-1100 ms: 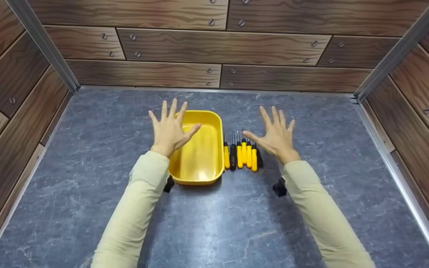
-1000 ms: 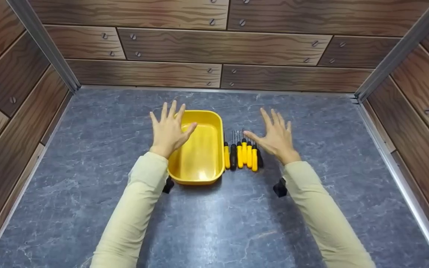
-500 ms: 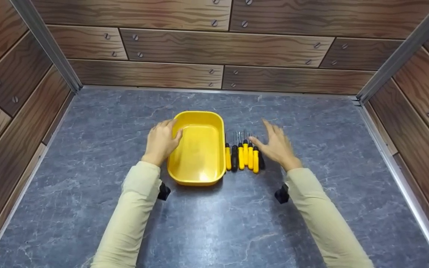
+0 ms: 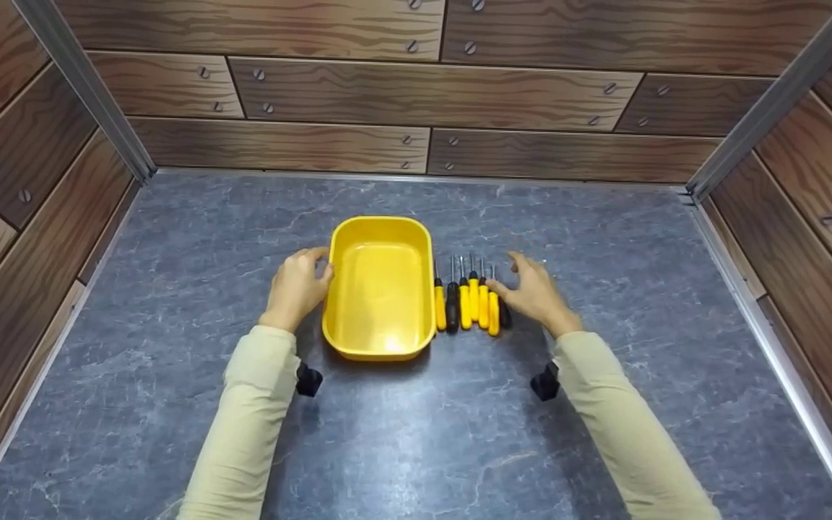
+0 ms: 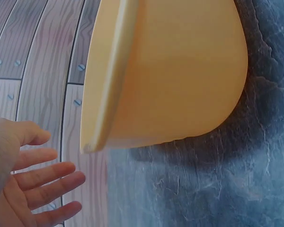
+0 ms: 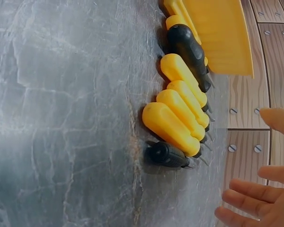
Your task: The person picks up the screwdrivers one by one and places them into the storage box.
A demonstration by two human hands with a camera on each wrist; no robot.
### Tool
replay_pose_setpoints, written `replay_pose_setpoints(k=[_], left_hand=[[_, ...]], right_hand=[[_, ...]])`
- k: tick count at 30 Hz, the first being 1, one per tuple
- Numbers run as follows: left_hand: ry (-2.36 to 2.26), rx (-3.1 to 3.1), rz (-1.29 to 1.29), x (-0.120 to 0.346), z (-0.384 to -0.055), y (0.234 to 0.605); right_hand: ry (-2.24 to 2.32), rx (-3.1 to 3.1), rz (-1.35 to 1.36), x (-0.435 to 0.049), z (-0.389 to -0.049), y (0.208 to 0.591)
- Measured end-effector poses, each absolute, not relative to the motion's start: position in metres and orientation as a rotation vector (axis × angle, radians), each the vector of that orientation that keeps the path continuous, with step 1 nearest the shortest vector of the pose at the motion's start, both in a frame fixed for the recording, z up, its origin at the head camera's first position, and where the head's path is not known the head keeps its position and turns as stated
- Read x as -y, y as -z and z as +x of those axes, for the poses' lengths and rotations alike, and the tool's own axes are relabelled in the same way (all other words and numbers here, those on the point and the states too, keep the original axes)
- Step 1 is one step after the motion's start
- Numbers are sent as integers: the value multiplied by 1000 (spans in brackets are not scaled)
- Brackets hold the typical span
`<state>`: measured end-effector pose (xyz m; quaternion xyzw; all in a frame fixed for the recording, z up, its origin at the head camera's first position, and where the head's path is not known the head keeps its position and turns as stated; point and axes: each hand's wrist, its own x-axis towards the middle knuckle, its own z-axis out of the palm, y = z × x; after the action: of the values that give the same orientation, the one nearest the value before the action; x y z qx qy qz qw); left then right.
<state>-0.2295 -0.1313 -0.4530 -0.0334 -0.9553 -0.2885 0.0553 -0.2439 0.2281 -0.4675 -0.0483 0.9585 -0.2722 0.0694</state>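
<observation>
A yellow rectangular plastic bin [image 4: 380, 285] with rounded corners stands on the grey marbled surface, its inside bare. Close by its left wall is my left hand [image 4: 297, 285]; in the left wrist view the fingers [image 5: 49, 182] are relaxed and apart from the bin wall [image 5: 180, 71]. Several screwdrivers with yellow or black handles lie in a row right of the bin, shafts pointing away; one yellow screwdriver [image 4: 494, 310] is near the right end. Just right of the row hovers my right hand [image 4: 535, 292], its loosely bent fingers [image 6: 248, 203] holding nothing. A black screwdriver [image 6: 165, 153] lies at the row's end.
Wood-patterned panels [image 4: 430, 90] wall the back and both sides. Metal strips [image 4: 770, 354] edge the surface. A black wrist camera [image 4: 546, 383] sits under each sleeve cuff.
My left hand has drawn left and down from over the bin's left side to beside its wall. The right hand has lowered toward the screwdrivers, fingers less spread. Bin and screwdrivers stay put.
</observation>
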Motion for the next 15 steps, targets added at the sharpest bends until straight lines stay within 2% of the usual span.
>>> replay_pose_setpoints(k=[15], left_hand=[[958,2946,-70,139,-227,467]], right_hand=[[808,-2836,-154,-231,-245,478]])
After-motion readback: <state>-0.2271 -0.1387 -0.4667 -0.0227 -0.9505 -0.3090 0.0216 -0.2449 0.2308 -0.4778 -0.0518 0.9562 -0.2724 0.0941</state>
